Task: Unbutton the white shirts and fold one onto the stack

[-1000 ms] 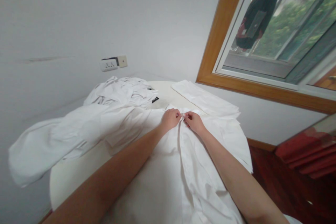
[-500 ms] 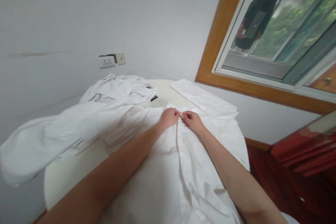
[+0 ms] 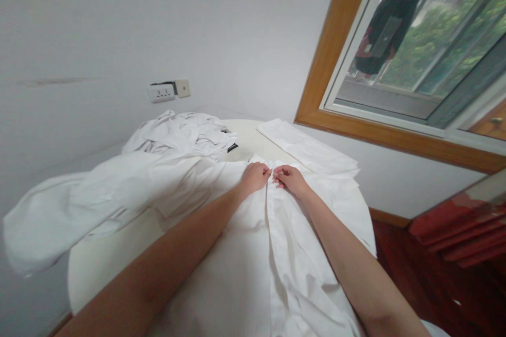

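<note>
A white shirt [image 3: 237, 268] lies spread over a round table, its front opening running down the middle toward me. One long sleeve [image 3: 83, 200] stretches out to the left, past the table's edge. At the top of the opening, my left hand [image 3: 255, 175] pinches the left edge of the cloth between thumb and fingertips. Just beside it, my right hand [image 3: 290, 179] is closed on the right edge, its fingers curled. The two sets of fingertips almost meet. Whatever small detail sits between them, such as a button, is too small to make out.
Behind the shirt on the cream table [image 3: 249, 134] are a crumpled heap of white cloth [image 3: 177, 134] and a flat folded white cloth [image 3: 304, 145]. A small black object [image 3: 232, 148] pokes out by the heap. The wall has a socket [image 3: 162, 92] and a wood-framed window [image 3: 332, 37].
My right fingertips have shifted slightly and a small gap shows between the hands. The shirt and my left hand look much the same.
</note>
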Motion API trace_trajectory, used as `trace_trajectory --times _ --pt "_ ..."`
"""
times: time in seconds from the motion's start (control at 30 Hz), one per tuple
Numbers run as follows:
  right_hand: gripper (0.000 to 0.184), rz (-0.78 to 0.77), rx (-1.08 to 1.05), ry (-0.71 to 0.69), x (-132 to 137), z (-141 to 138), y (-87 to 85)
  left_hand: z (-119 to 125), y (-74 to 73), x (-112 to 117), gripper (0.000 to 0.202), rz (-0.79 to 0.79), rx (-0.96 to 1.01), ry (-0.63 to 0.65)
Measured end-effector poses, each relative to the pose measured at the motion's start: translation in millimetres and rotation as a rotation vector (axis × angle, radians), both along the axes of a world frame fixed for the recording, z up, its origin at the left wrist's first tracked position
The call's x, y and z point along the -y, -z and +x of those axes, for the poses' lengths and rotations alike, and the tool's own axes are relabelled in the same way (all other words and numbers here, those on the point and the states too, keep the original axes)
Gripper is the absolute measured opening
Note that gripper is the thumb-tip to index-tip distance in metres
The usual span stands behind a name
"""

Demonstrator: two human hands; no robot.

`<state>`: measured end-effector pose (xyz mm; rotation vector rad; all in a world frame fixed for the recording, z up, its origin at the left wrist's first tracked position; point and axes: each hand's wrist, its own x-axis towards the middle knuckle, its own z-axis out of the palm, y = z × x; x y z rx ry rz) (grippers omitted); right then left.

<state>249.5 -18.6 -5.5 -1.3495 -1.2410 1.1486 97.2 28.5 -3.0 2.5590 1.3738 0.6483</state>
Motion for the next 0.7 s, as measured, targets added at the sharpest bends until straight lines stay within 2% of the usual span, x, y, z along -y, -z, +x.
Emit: trace_trajectory --times 0.2,0.37,0.53,0.7 --pt "0.010 0.020 0.091 0.055 -3 -5 1.3 2 -0.4 0 0.034 0.006 -0.013 -0.026" --pt "0.013 0.109 0.397 0.120 -5 -7 7.0 5 -0.4 3 0.035 0.017 -0.029 -0.072" --pt "0.013 0.222 0.674 0.234 1 -15 3.5 8 -3.9 8 0.035 0.029 -0.036 -0.124" --pt "0.015 0.283 0.811 0.277 6 -19 1.2 7 -8.0 10 0.032 -0.019 -0.035 -0.142"
